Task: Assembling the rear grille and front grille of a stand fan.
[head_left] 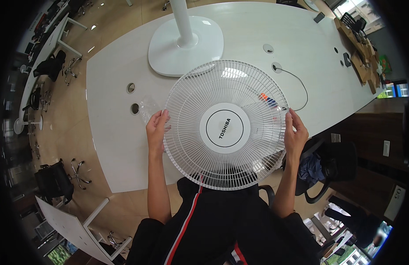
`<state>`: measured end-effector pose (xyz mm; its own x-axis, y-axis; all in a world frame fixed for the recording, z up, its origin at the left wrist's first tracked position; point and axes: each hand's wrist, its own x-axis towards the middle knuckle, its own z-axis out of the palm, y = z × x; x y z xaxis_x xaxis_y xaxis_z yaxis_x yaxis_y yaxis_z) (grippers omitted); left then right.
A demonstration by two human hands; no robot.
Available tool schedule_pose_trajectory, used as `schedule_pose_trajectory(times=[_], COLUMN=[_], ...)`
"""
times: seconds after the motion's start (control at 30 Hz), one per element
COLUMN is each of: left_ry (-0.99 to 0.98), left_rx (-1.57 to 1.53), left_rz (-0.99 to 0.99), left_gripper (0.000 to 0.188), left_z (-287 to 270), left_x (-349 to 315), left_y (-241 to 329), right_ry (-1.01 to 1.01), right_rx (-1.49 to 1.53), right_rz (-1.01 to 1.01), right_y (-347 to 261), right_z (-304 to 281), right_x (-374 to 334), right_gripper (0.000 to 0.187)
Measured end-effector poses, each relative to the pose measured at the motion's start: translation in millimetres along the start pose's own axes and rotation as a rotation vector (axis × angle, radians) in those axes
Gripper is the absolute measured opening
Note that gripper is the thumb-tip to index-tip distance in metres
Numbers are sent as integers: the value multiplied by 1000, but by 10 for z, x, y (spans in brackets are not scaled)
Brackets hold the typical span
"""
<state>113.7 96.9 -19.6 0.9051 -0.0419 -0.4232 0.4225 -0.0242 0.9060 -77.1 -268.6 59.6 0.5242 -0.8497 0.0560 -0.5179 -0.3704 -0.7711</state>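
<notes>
Fan grille (pixel 225 126), white, round and wire-ribbed with a solid disc at its centre, is held face-up between a seated person's two hands, above the near edge of a long white table (pixel 112 132) and over the person's lap. The left hand (pixel 157 129) grips the grille's left rim, fingers curled over the outer ring; the right hand (pixel 295 132) grips the opposite rim in the same manner, so the hands stand well apart, each closed on the grille. Beyond the grille a white fan base (pixel 169 48) rests on the table, its upright pole (pixel 183 22) cut off by the picture's top edge. Something orange and blue (pixel 266 99) shows through the ribs at upper right, too screened to identify. A crumpled clear plastic bag (pixel 147 108) lies just beside the left hand, partly hidden behind it. A thin dark cable (pixel 301 86) loops from a round port in the tabletop. The person's dark trousers with a red and white stripe (pixel 187 225) fill the lower frame; a black office chair (pixel 332 168) to the right is bent by the lens.
</notes>
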Motion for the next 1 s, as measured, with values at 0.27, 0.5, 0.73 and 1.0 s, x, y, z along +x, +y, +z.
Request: schedule_pose_trajectory(times=[0.27,0.5,0.73,1.0], left_ry=[-40,-26,-23,6], left_rx=[-39,21,-22,1], left_rz=[-27,-51,-46,26], left_gripper=[49,46,43,43], left_z=[13,-53,-13,-24], left_x=[66,151,181,164], left_y=[22,-50,-63,-64], right_ry=[13,12,-23,-53], right_rx=[-54,17,14,151], right_rz=[17,-4,-1,84], right_y=[-19,-15,61,335], right_z=[-31,-17,-43,-108], right_x=[-34,-39,63,-108], right_gripper=[38,35,34,52])
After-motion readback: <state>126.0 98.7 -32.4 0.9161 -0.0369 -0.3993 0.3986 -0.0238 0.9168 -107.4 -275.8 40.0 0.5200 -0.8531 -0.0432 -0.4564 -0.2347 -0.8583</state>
